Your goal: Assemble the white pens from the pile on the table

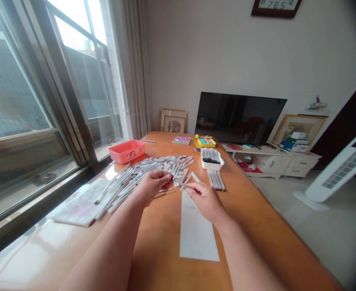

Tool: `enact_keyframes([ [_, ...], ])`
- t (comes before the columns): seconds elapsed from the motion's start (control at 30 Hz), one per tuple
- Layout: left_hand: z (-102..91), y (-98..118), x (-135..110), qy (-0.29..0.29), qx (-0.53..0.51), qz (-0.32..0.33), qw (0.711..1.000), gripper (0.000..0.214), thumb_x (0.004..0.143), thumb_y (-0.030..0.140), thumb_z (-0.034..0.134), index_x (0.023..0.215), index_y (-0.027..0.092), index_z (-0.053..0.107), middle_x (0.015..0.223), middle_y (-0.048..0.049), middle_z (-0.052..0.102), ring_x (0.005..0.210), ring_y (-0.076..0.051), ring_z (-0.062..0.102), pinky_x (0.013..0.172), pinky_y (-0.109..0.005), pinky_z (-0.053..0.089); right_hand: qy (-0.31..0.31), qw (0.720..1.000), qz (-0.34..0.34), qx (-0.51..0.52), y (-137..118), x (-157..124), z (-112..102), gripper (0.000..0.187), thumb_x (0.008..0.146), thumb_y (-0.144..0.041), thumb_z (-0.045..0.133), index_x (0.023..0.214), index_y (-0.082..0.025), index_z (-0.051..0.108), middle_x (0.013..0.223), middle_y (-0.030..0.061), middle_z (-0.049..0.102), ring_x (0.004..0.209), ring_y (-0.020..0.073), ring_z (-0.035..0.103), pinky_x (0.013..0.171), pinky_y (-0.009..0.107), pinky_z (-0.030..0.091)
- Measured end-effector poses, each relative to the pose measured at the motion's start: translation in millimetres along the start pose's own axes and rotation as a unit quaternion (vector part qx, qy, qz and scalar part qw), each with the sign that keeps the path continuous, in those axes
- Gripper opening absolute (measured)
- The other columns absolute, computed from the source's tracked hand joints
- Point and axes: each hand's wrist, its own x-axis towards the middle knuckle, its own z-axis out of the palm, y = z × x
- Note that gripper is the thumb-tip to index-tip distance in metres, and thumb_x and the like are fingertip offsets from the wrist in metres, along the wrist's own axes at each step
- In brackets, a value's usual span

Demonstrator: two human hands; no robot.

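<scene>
My left hand (156,185) is closed in a pinch, with a small dark tip showing at its fingertips. From there a pale pen (180,183) reaches across to my right hand (204,198), whose thumb and fingers pinch its other end. Whether it is one piece or two is too small to tell. A large loose pile of white pens (147,167) with dark ends spreads behind and left of my hands. Under my right hand lies a strip of white paper (198,234) with faint writing. Several pens (216,180) lie side by side just beyond that hand.
A white box (212,166) full of pens stands behind the row. Farther back are a yellow box (206,142) and a colourful booklet (181,140). A red-pink bin (127,152) and a paper booklet (85,206) are at left. The table's right edge (269,206) borders the floor.
</scene>
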Motion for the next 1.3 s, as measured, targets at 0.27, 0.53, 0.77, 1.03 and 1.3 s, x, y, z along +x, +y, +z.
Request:
enact_keyframes([
  [0.27,3.2,0.8,-1.2,0.0,0.034,-0.002,0.999,0.041,0.068,0.051,0.079,0.078,0.014,0.066,0.072,-0.0034,0.065,0.067,-0.014,0.058,0.069,-0.03,0.047,-0.004,0.999,-0.006,-0.037,0.7,-0.4,0.5,0.025,0.09,-0.037,0.06,0.104,-0.025,0.077,0.085,0.0055,0.07,0.079,0.0211,0.062,0.072,0.031,0.047],
  [0.53,3.8,-0.6,0.1,0.006,0.05,0.003,0.999,0.039,0.068,0.051,0.078,0.075,0.015,0.066,0.07,-0.0033,0.065,0.065,-0.014,0.058,0.067,-0.029,0.046,-0.012,0.999,-0.003,-0.046,0.6,-0.4,0.0,0.026,0.09,-0.037,0.059,0.103,-0.025,0.078,0.082,0.0059,0.069,0.079,0.021,0.061,0.071,0.03,0.045],
  [0.77,3.9,-2.1,1.1,0.003,0.061,0.003,0.998,0.038,0.069,0.052,0.077,0.075,0.015,0.066,0.07,-0.0033,0.065,0.064,-0.014,0.057,0.067,-0.029,0.046,-0.014,0.999,-0.007,-0.043,-2.3,-1.4,-0.6,0.024,0.09,-0.036,0.059,0.101,-0.025,0.078,0.081,0.0051,0.069,0.08,0.021,0.06,0.069,0.029,0.044],
  [1.03,3.8,-7.1,3.4,-0.003,0.082,0.011,0.997,0.039,0.071,0.053,0.075,0.074,0.016,0.065,0.069,-0.0028,0.064,0.063,-0.013,0.055,0.065,-0.027,0.044,-0.014,0.999,-0.008,-0.047,-2.8,-2.0,0.5,0.023,0.09,-0.034,0.059,0.101,-0.024,0.077,0.082,0.005,0.069,0.079,0.0202,0.06,0.07,0.029,0.043],
  [1.3,5.1,-6.7,2.4,0.006,0.102,0.008,0.995,0.036,0.073,0.052,0.073,0.075,0.017,0.066,0.069,-0.0017,0.064,0.062,-0.013,0.056,0.063,-0.026,0.044,-0.016,0.999,-0.006,-0.043,-4.2,-2.2,-0.7,0.023,0.089,-0.033,0.059,0.1,-0.024,0.077,0.083,0.0055,0.07,0.081,0.0208,0.061,0.07,0.029,0.044],
])
